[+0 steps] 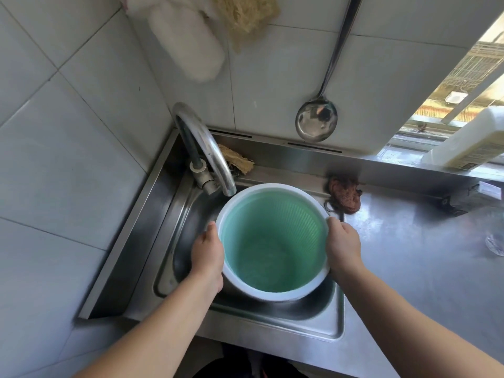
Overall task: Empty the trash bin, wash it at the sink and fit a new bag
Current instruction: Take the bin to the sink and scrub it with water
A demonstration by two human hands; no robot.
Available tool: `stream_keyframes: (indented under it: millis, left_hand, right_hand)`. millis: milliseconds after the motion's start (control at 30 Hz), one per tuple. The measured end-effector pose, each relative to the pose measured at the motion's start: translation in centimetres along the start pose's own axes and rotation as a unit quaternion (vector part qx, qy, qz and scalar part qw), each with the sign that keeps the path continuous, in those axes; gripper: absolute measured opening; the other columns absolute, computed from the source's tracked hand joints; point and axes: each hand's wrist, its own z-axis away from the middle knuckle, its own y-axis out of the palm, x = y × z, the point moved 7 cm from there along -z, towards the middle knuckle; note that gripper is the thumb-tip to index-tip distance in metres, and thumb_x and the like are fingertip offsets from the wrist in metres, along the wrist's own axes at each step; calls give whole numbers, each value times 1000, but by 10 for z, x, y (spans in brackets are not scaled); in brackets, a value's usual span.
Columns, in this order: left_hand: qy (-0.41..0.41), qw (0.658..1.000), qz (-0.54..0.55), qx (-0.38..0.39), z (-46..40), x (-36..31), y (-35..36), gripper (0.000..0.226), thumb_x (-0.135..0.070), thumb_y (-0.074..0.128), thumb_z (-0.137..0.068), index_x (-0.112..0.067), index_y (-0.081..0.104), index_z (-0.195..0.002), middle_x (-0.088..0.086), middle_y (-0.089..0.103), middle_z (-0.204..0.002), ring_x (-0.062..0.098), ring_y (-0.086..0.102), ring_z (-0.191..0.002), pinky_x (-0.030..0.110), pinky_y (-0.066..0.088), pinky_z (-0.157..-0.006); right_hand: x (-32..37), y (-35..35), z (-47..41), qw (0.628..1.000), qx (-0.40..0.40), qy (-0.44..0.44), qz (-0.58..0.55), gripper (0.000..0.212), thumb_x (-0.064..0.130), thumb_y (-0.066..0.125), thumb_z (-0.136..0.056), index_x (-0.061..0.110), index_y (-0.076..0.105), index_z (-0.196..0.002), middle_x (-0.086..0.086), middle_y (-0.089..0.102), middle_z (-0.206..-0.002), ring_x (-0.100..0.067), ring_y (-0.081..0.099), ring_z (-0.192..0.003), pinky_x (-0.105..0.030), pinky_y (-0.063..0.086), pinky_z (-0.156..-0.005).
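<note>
White wall tiles [54, 137] fill the left side and the far wall of a kitchen corner. A steel sink [272, 317] is set into the left end of a steel counter [409, 255] that runs off to the right. High on the far wall hang a pale fluffy mitt [188, 47] and, just right of it, a straw-coloured scrubber [245, 17]. At the far left corner of the sink a curved steel tap [207, 151] arches toward the near side, its spout ending just above the far left rim of the bin. A second fibre scrubber [237, 159] lies on the ledge behind the tap. Further right a steel ladle [316, 122] hangs against the wall, bowl down. A brown rag [345, 193] lies crumpled on the counter at the sink's far right corner. At the far right a window [469, 77] lets in daylight, and a white plastic jug [474, 143] stands on the sill.

The trash bin [272, 241], green inside with a white rim and ribbed walls, sits upright over the sink bowl, mouth toward the camera, with no bag in it. The left hand [207, 255] is curled against the bin's left side, thumb by the rim. The right hand [342, 244] grips the right side, fingers wrapped over the rim's edge. Both forearms are bare.
</note>
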Motion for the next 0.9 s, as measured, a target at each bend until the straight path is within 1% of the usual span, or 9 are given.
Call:
stream_keyframes:
  millis: [33,133,200,433,600,667,733,833,900]
  left_hand:
    - [9,1000,-1,-11,-2,-4,-5,43,-49,42,-99,-16,65,-113,1,71,-100,22,67,-89,33,56,-73]
    - [23,999,1,-39,-9,-9,-21,40,-54,44,-95,-23,66,-107,0,71,-100,22,67,-90,36,56,-75]
    - [24,999,3,-44,-10,-8,-26,38,-54,44,-94,-25,66,-104,-1,70,-100,21,67,-88,33,54,-69]
    - [-23,1000,-8,7,0,16,4,42,-49,43,-98,-16,66,-109,4,73,-99,24,68,-89,33,53,-70]
    - [-13,1000,3,-10,-6,4,-6,46,-52,44,-96,-15,66,-115,5,72,-105,23,68,-91,30,51,-67]
    - [3,1000,8,-9,-8,-4,-9,48,-51,42,-96,-14,66,-116,7,72,-108,26,68,-95,32,51,-71]
    - [6,1000,16,-5,-6,-10,-10,49,-50,41,-96,-13,66,-115,8,73,-107,27,68,-95,32,50,-68]
    - [-11,999,32,1,-6,-13,-12,45,-48,42,-96,-13,67,-109,8,75,-98,29,71,-87,31,52,-62]
    - [-5,1000,30,7,-6,-16,-15,38,-39,44,-94,-10,66,-105,13,75,-96,32,71,-81,30,51,-60]
  right_hand:
    - [5,5,2,1000,2,-13,1,26,39,46,-79,15,47,-72,-8,47,-73,-22,45,-68,-37,39,-62]
    - [11,22,10,999,18,-35,-10,28,37,45,-82,10,48,-72,-8,44,-73,-20,41,-66,-36,36,-60]
    - [6,24,13,999,21,-30,-12,31,37,44,-82,7,47,-73,-8,43,-74,-20,40,-67,-36,36,-60]
    - [-6,-6,-4,1000,6,10,12,27,42,48,-74,16,45,-71,-9,43,-73,-22,43,-67,-41,39,-61]
    - [13,10,0,1000,17,-26,-4,29,41,49,-79,16,42,-68,-4,43,-70,-20,43,-66,-37,38,-60]
    - [22,14,3,999,16,-47,-19,29,40,51,-82,13,50,-74,-3,51,-73,-20,50,-69,-38,44,-64]
    - [33,15,5,997,24,-70,-38,15,35,53,-87,24,62,-83,0,64,-79,-19,60,-74,-37,50,-70]
    - [50,18,10,992,60,-105,-42,26,26,50,-91,35,75,-91,8,76,-89,-14,71,-87,-35,57,-79]
    - [58,19,12,990,82,-102,-46,30,24,50,-91,34,77,-93,6,78,-91,-18,73,-90,-41,59,-84]
